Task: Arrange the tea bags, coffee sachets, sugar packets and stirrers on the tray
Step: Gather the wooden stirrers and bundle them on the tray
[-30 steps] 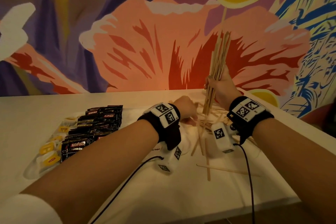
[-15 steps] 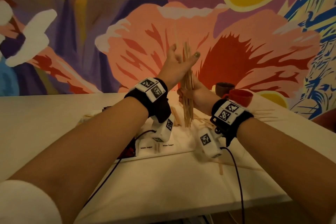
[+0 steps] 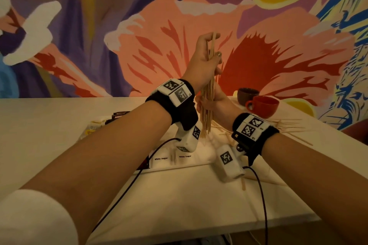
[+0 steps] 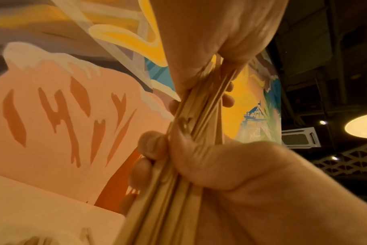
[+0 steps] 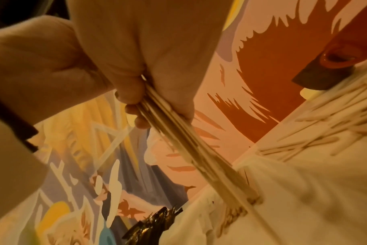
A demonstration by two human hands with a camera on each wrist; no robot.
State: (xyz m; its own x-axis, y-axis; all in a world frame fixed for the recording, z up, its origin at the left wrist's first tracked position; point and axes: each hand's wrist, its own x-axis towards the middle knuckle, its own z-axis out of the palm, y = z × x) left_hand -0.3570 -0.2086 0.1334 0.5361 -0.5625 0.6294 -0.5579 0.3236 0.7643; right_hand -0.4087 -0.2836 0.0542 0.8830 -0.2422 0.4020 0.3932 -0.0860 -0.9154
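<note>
Both hands grip one upright bundle of stirrers (image 3: 208, 111) above the tray (image 3: 201, 163). I read my left hand (image 3: 203, 61) clenched around the upper part, thumb across the sticks; my right hand (image 3: 216, 97) is wrapped around the bundle below it. Loose stirrers (image 3: 286, 125) lie on the table (image 3: 49, 125) beside the red cup (image 3: 262, 106).

Head view: high, facing forward-down over both forearms toward painted mural wall (image 3: 119, 45). Wrist views: very close, angled upward along palms. All three share upright bundle of thin wooden stirrers (image 3: 208, 109) (image 4: 199, 116) (image 5: 178, 140).
</note>
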